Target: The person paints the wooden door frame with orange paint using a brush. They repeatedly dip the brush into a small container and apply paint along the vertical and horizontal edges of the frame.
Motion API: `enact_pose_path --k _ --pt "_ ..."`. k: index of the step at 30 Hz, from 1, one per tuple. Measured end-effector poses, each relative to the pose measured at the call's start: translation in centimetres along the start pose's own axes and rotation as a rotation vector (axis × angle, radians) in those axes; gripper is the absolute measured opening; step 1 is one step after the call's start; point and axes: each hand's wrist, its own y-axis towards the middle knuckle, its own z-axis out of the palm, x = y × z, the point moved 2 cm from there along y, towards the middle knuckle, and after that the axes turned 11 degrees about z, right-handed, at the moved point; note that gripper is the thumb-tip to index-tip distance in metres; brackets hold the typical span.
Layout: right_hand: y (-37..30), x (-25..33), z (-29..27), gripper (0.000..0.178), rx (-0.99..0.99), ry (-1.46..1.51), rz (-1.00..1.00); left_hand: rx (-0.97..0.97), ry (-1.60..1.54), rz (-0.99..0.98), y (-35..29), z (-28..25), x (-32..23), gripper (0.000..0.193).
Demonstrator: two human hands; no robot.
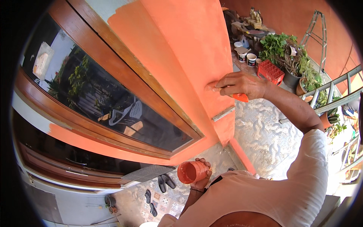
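Note:
My right hand reaches out to the orange wall, its fingers closed round a paintbrush whose orange handle end sticks out below the palm. The bristle end lies against the wall near its outer edge, partly hidden by my fingers. Lower down, close to my body, my left hand is wrapped round an orange-smeared paint cup. The cup is tilted, with its open mouth showing and orange paint coating the inside. A strip of wall above the window frame shows pale, unpainted surface beside the orange.
A wood-framed window fills the left. Beyond the wall stand paint buckets, a red crate, potted plants and a metal ladder. Dark sandals lie on the patterned floor below.

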Motion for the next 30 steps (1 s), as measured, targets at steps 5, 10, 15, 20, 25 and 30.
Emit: enact_pose_path --k 5,10,15,20,25,30 --pt "3.7 -0.2 -6.5 0.019 0.092 -0.115 0.004 0.022 -0.033 0.011 0.3 0.6 0.5 0.052" --pt "5.7 1.1 -12.1 0.016 -0.191 -0.191 -0.080 0.060 -0.053 0.019 0.8 1.0 1.1 0.049" --pt "6.7 4.0 -16.2 0.015 -0.564 -0.691 -0.302 0.041 -0.045 0.035 0.9 0.2 0.4 0.048" --pt "6.4 0.1 -9.0 0.011 -0.573 -0.915 -0.280 0.042 -0.003 0.039 1.1 0.1 0.1 0.049" --pt "3.6 -2.4 -1.1 0.016 -0.686 -0.889 -0.230 0.033 -0.017 0.052 1.5 -0.9 -0.5 0.049" --pt "1.0 -3.0 3.5 0.012 -0.639 -0.818 -0.192 0.005 0.003 0.052 1.5 -0.2 -1.1 0.048"
